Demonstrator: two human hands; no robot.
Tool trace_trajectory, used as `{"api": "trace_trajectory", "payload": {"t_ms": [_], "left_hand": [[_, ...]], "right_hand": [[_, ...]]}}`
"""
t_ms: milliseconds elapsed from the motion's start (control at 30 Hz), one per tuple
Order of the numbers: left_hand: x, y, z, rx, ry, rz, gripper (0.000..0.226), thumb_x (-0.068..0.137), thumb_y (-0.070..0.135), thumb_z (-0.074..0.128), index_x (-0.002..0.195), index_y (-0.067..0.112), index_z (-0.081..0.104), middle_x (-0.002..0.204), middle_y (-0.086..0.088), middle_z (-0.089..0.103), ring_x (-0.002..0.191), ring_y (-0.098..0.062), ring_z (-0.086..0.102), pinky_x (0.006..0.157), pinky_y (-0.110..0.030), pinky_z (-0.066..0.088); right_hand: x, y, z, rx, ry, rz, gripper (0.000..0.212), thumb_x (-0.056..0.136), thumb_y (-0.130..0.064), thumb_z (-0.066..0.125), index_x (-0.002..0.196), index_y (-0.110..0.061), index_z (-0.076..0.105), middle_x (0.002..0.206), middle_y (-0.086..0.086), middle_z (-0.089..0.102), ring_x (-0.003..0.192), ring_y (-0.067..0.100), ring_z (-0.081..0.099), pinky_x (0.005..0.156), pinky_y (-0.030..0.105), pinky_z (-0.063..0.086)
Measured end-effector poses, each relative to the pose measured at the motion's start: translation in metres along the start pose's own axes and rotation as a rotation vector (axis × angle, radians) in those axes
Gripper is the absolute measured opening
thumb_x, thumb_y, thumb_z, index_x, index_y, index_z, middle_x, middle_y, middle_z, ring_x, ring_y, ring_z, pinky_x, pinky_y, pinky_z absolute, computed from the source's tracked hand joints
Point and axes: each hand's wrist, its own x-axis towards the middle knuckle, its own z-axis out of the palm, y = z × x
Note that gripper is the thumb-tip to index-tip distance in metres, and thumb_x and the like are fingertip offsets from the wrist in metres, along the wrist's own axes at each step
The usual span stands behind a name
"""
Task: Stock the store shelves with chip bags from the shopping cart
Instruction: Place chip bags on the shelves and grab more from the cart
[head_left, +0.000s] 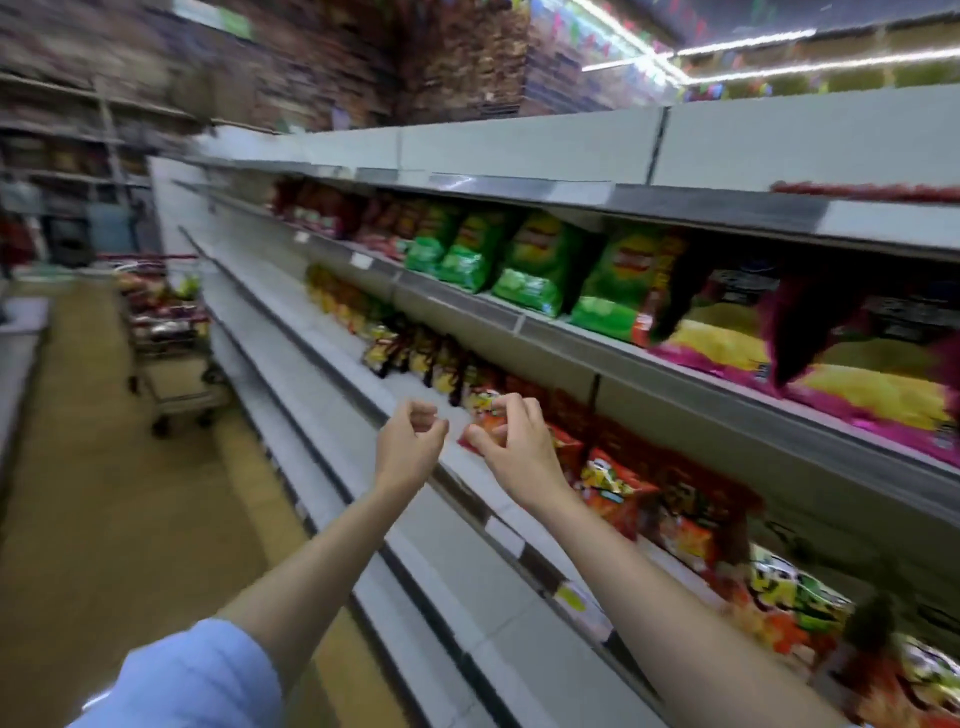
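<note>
Right hand (511, 434) pinches orange chip bag (485, 418) on middle shelf (415, 395), likely squaring it at row's end. Left hand (410, 436) curled, grasping nothing, just beside. Shopping cart (166, 322) well apart down aisle, bags inside.

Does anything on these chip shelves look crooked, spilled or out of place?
Nothing looks spilled or torn. The green chip bags stand upright in a row. The orange bag by the right hand sits at the end of its row, beside a bare stretch of middle shelf. Blur hides finer detail.
</note>
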Motion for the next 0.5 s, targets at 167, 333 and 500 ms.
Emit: {"api": "trace_trajectory", "payload": {"t_ms": [167, 333, 500], "left_hand": [[0.064, -0.054, -0.09, -0.009, 0.152, -0.089, 0.017, 0.092, 0.021, 0.059, 0.107, 0.014, 0.059, 0.091, 0.006, 0.06, 0.089, -0.013, 0.06, 0.076, -0.029, 0.05], [0.139, -0.107, -0.186, 0.055, 0.273, -0.165, 0.018, 0.093, 0.021, 0.058, 0.109, 0.011, 0.057, 0.096, 0.001, 0.058, 0.085, -0.011, 0.055, 0.068, -0.023, 0.042], [0.202, -0.165, -0.266, 0.086, 0.294, -0.294, 0.022, 0.092, 0.024, 0.06, 0.109, 0.01, 0.054, 0.101, -0.002, 0.057, 0.091, -0.015, 0.054, 0.076, -0.026, 0.041]], "right_hand": [[0.063, -0.045, 0.104, 0.067, -0.157, -0.017, 0.036, 0.094, -0.028, 0.058, 0.123, -0.009, 0.048, 0.118, 0.001, 0.039, 0.105, 0.019, 0.055, 0.086, 0.028, 0.04], [0.126, -0.088, 0.217, 0.125, -0.257, -0.031, 0.037, 0.094, -0.03, 0.057, 0.124, -0.01, 0.048, 0.126, 0.006, 0.041, 0.111, 0.022, 0.052, 0.095, 0.036, 0.044], [0.185, -0.129, 0.317, 0.16, -0.322, -0.026, 0.036, 0.095, -0.029, 0.055, 0.125, -0.011, 0.047, 0.12, 0.002, 0.04, 0.112, 0.02, 0.051, 0.089, 0.029, 0.041]]}}
